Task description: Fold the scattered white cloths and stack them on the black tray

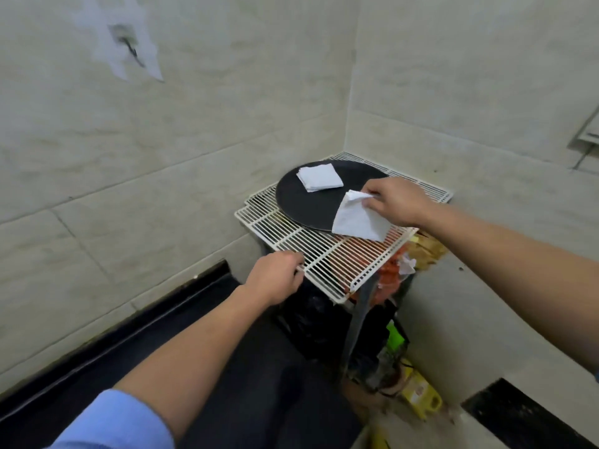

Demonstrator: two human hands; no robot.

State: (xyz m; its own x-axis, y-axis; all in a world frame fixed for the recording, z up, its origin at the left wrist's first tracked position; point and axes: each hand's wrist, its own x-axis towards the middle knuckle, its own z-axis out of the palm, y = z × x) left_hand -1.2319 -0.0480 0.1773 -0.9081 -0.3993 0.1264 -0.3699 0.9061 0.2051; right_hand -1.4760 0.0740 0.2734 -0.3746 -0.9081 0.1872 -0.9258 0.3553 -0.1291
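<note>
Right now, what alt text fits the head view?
The right hand pinches a white cloth at the edge of a round black tray holding a folded cloth stack. The left hand grips the white wire rack beneath.

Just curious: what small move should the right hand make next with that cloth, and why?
Probably carry the cloth left and lay it on the folded stack: the right hand pinches it hanging at the rim of the black tray, not yet stacked, while the left hand grips the wire rack.
</note>
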